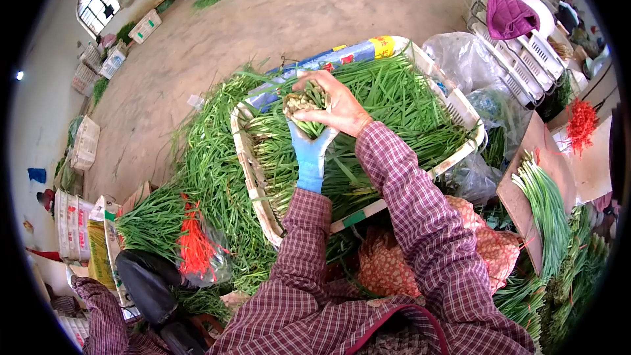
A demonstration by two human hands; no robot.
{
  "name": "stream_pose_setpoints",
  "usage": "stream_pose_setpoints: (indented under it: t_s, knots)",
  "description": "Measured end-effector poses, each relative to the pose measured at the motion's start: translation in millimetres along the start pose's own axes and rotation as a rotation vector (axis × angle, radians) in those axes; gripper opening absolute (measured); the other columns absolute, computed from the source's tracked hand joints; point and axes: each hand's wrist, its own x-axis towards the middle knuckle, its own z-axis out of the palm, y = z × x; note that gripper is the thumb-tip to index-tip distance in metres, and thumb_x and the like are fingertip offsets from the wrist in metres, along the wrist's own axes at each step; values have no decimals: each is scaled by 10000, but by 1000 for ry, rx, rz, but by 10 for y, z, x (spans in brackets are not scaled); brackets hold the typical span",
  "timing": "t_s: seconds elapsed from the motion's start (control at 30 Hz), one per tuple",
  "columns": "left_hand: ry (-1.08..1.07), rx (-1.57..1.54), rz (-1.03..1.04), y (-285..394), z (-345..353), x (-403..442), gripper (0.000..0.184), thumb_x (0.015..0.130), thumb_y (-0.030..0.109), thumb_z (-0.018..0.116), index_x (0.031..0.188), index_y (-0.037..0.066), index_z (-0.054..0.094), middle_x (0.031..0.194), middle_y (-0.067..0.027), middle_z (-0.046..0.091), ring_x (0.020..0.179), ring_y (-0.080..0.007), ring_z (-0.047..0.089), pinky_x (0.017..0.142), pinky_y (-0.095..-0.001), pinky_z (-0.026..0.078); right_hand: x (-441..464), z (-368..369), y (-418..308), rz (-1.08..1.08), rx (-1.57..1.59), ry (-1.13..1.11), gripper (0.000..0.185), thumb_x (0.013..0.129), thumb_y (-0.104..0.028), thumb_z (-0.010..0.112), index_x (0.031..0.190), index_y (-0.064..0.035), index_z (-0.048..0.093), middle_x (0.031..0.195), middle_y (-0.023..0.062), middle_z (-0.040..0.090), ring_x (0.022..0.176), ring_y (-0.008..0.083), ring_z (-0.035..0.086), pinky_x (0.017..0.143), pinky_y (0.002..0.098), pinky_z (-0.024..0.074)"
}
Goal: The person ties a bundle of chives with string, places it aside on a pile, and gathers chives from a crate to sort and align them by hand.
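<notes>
A small bunch of garlic chives [306, 102] is held up over a white plastic crate [240, 151], its pale cut ends facing left. My left hand [310, 148], in a blue and white glove, grips the bunch from below; its fingers are partly hidden. Bare, my right hand [342, 106] curls round the same bunch from the right, thumb in front and fingers over the top. Under both hands, loose garlic chives [388, 105] fill the crate, lying mostly lengthwise with stem ends toward its left side and near edge.
Loose greens [210, 118] heap against the crate's left side. Red ties [196, 243] lie at lower left, and more red ties [581, 126] hang at right. A tied bundle [549, 204] rests on a brown board [526, 190]. Stacked white crates [526, 59] stand at upper right.
</notes>
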Motion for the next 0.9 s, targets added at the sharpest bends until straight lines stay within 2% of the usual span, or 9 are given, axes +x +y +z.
stream_pose_setpoints:
  t_s: [0.1, 0.13, 0.2, 0.27, 0.37, 0.4, 0.47, 0.6, 0.9]
  knots:
    - [23, 89, -82, -24, -25, 45, 609, 730, -71, 729, 1247, 38, 426, 1209, -89, 473, 1070, -181, 516, 911, -304, 491, -15, -52, 14, 26, 99, -60, 921, 607, -296, 867, 1383, -108, 410, 1378, 185, 424, 1307, 329, 390, 1093, 414, 348]
    - [84, 8, -173, -178, -92, 64, 808, 677, -45, 787, 1352, -8, 345, 1191, -124, 537, 1036, -198, 564, 837, -317, 537, -19, -55, 17, 26, 90, -55, 921, 607, -296, 867, 1383, -108, 410, 1378, 185, 424, 1307, 329, 390, 1093, 414, 348]
    - [36, 281, -203, -287, -168, 74, 778, 686, -90, 756, 1342, -20, 343, 1183, -145, 539, 1033, -219, 570, 834, -343, 550, -6, -73, -60, 62, -41, -125, 1045, 563, -320, 882, 1429, -123, 332, 1393, 222, 408, 1326, 367, 352, 1109, 441, 328]
    - [-30, 60, -193, -272, -132, 25, 673, 796, -65, 655, 1374, 10, 319, 1252, -159, 489, 1098, -252, 544, 893, -406, 532, 30, -108, -99, -10, -127, -209, 993, 603, -287, 861, 1428, -114, 334, 1415, 207, 401, 1329, 356, 372, 1119, 450, 307]
    - [-134, 254, -103, -342, -214, 60, 712, 797, -91, 624, 1413, 44, 294, 1369, -137, 390, 1196, -258, 481, 980, -432, 485, 49, -89, -99, 59, -201, -242, 786, 595, -322, 840, 1293, -174, 509, 1083, 170, 619, 1038, 338, 590, 940, 451, 448]
    - [-22, 72, -209, -360, -230, 105, 852, 679, -159, 697, 1409, 15, 293, 1363, -133, 397, 1189, -226, 476, 986, -398, 474, 53, -62, -122, 95, -253, -237, 720, 587, -352, 826, 1238, -184, 569, 910, 146, 679, 900, 319, 651, 866, 443, 477]
    - [-125, 249, -111, -492, -346, 168, 878, 676, -127, 727, 1409, -8, 259, 1356, -125, 405, 1183, -218, 479, 990, -364, 458, 19, 22, -29, 36, -280, -150, 542, 618, -337, 775, 1120, -182, 639, 787, 109, 678, 771, 292, 653, 756, 437, 475]
    - [-171, 178, -237, -508, -395, 53, 861, 675, -110, 715, 1410, 13, 285, 1339, -129, 440, 1199, -236, 471, 994, -374, 450, -120, 125, -12, 33, -245, 10, 465, 626, -267, 746, 1070, -171, 648, 822, 76, 677, 740, 297, 630, 708, 430, 467]
    - [-696, 838, -123, -640, -256, -83, 683, 744, 230, 699, 1328, 8, 423, 1280, -173, 521, 1152, -274, 526, 957, -383, 458, 223, 277, -1127, -256, -151, -59, 263, 654, -201, 729, 857, -161, 566, 752, 7, 607, 682, 196, 617, 647, 381, 492]
